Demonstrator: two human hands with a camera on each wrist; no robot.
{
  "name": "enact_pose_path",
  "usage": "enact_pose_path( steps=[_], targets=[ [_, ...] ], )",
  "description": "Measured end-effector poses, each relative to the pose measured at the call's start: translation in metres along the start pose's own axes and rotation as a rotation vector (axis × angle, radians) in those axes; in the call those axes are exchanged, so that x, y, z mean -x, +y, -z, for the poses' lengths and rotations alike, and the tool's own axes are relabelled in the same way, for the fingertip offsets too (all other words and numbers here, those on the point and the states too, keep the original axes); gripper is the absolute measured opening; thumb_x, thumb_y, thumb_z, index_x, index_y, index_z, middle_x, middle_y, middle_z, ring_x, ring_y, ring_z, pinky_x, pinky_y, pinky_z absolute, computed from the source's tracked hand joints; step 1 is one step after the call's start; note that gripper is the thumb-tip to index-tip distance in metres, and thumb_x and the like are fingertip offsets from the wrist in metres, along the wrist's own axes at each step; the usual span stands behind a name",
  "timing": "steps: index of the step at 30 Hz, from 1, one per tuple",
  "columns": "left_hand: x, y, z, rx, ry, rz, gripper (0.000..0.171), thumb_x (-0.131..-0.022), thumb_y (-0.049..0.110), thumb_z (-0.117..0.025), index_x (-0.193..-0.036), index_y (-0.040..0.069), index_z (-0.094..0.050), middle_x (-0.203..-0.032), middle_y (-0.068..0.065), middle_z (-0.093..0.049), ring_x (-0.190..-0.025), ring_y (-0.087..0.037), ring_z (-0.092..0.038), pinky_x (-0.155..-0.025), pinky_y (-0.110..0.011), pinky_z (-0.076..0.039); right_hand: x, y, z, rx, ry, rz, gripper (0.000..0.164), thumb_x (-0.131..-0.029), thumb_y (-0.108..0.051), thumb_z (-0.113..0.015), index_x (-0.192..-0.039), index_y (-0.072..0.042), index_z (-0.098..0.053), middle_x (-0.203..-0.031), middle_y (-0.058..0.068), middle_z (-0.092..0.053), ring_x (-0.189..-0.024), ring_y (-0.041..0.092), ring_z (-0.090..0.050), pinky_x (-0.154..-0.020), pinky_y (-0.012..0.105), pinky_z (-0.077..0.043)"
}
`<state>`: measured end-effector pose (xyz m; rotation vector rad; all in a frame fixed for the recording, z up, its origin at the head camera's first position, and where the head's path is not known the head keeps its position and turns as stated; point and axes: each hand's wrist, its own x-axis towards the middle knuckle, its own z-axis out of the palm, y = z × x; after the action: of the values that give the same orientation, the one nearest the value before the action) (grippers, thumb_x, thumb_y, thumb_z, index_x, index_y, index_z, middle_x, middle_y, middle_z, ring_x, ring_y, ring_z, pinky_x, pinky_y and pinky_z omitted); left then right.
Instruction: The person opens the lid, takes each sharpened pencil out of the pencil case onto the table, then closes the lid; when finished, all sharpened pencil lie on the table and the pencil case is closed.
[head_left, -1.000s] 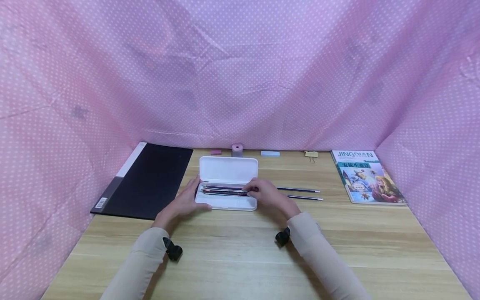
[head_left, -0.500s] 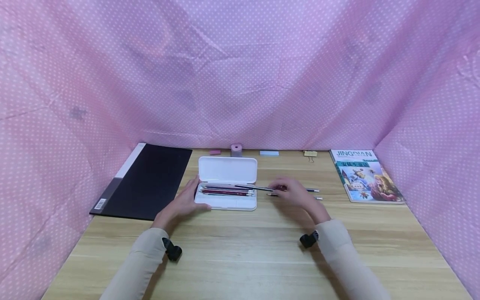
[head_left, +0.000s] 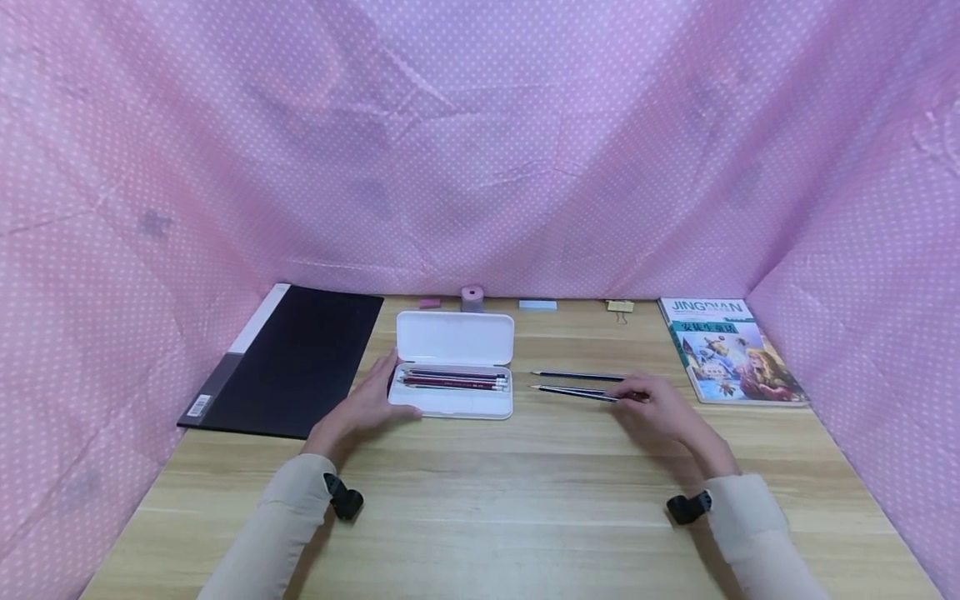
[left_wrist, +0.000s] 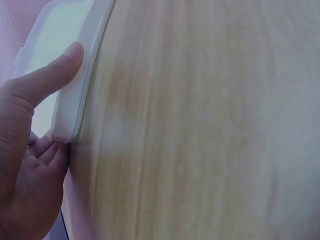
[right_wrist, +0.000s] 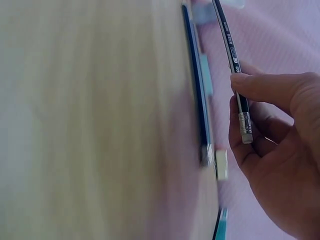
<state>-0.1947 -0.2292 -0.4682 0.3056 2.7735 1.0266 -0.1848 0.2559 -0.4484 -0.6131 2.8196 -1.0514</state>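
Observation:
A white pencil case (head_left: 468, 406) lies with its lid (head_left: 455, 337) raised; several red and dark pencils (head_left: 453, 382) lie inside. My left hand (head_left: 366, 403) holds the case's left end, its thumb (left_wrist: 55, 72) over the front rim and its fingers against the end. To the right of the case, my right hand (head_left: 660, 407) pinches a dark pencil (right_wrist: 230, 44) near its eraser end, thumb against fingers. In the head view, the held pencil runs close beside one dark pencil on the table, while another dark pencil (head_left: 573, 376) lies behind them.
On the left lies a black folder (head_left: 300, 358), on the right a picture book (head_left: 738, 354). Along the back curtain sit a pink eraser (head_left: 430, 304), a small lilac roll-shaped object (head_left: 472, 298), a pale blue block (head_left: 537, 306) and a yellow binder clip (head_left: 620, 307).
My right hand has lifted a dark pencil out of the case and carried it rightward to beside the pencils on the table. The left hand has stayed on the case.

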Motion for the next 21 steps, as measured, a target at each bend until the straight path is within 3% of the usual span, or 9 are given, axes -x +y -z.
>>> enact_pose_path(
  steps=[8,21],
  targets=[
    [-0.001,-0.001,-0.001,0.004,0.003,0.001,0.126,-0.062,0.055,-0.078,-0.149,0.015,0.004,-0.147,-0.01,-0.019,-0.133,-0.025,-0.021,-0.108,-0.049,-0.019,0.014,0.02,0.003,0.018,0.011,-0.053,0.021,-0.087,-0.008,-0.062,-0.1,-0.021,-0.07,-0.11,0.004,-0.061,-0.105,0.028,-0.054,-0.089,0.048,-0.043],
    [-0.001,-0.002,-0.001,0.003,-0.001,-0.003,0.127,-0.06,0.059,-0.077,-0.149,0.016,0.004,-0.146,-0.01,-0.02,-0.132,-0.024,-0.023,-0.108,-0.048,-0.019,0.01,0.029,-0.009,-0.008,0.052,-0.009,0.018,-0.085,-0.008,-0.064,-0.098,-0.018,-0.072,-0.107,0.004,-0.063,-0.105,0.028,-0.055,-0.092,0.047,-0.04]
  ],
)
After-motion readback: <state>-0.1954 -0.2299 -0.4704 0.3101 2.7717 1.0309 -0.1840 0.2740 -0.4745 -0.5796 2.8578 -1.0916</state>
